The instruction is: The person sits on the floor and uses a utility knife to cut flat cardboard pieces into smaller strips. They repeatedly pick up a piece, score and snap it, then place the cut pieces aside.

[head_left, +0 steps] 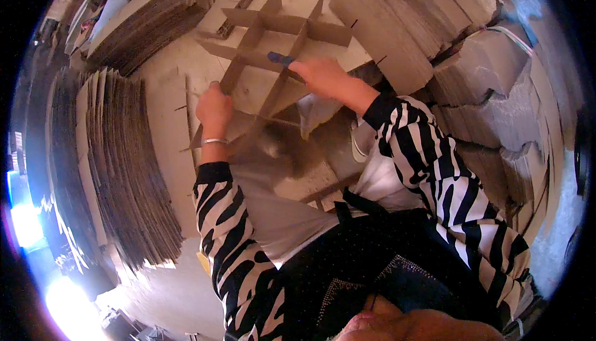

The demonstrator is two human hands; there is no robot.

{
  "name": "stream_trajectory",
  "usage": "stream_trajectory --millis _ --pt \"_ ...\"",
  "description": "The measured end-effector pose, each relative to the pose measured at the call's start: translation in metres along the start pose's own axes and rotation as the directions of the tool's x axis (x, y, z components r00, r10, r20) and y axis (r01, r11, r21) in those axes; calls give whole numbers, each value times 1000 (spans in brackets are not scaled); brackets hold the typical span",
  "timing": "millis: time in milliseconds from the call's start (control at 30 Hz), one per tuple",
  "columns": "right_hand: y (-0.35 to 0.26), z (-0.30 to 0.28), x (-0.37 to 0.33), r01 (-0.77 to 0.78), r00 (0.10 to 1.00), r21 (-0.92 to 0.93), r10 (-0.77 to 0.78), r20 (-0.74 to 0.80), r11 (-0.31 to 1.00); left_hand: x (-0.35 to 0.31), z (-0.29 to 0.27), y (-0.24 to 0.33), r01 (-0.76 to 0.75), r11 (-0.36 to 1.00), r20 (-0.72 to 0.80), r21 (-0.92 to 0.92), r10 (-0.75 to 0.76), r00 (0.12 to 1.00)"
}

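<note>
A cardboard divider (268,21) of interlocking strips stands on the work surface in front of me, its strips crossing to form open cells. My left hand (214,108), with a thin bracelet at the wrist, is closed on a strip at the grid's near left side. At the near right, my right hand (323,79) grips another strip, its fingers partly hidden behind the hand. A dark blue piece (279,58) covers or juts from a fingertip of that hand; I cannot tell which. Near strips of the grid blur above my lap.
A tall stack of cardboard strips (127,161) stands on edge at the left. Another stack (152,21) lies at the far left. Slotted cardboard sheets (397,43) lie at the far right. Wrapped bundles (490,62) are piled along the right side.
</note>
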State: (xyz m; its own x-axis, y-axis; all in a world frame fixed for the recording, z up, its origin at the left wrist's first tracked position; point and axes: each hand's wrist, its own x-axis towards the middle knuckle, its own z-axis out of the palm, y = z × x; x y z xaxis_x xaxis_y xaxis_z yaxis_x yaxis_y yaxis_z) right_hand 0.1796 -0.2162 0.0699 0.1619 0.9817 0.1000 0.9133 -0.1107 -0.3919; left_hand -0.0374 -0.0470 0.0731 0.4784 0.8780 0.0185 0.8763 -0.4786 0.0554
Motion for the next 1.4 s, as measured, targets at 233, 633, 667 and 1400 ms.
stream_trajectory --millis 233,633,667,1400 --pt "10 -3 24 102 985 -48 -107 -137 994 6 4 -9 -78 996 -3 -51 78 997" --pt "38 24 33 -176 982 497 116 149 850 -63 2 69 -263 733 80 -628 396 915" --pt "25 25 36 -217 972 653 98 214 726 -71 20 85 -315 773 49 -550 407 912" --pt "8 13 34 -74 996 758 86 24 648 -140 -188 -310 397 798 -360 452 -244 900"
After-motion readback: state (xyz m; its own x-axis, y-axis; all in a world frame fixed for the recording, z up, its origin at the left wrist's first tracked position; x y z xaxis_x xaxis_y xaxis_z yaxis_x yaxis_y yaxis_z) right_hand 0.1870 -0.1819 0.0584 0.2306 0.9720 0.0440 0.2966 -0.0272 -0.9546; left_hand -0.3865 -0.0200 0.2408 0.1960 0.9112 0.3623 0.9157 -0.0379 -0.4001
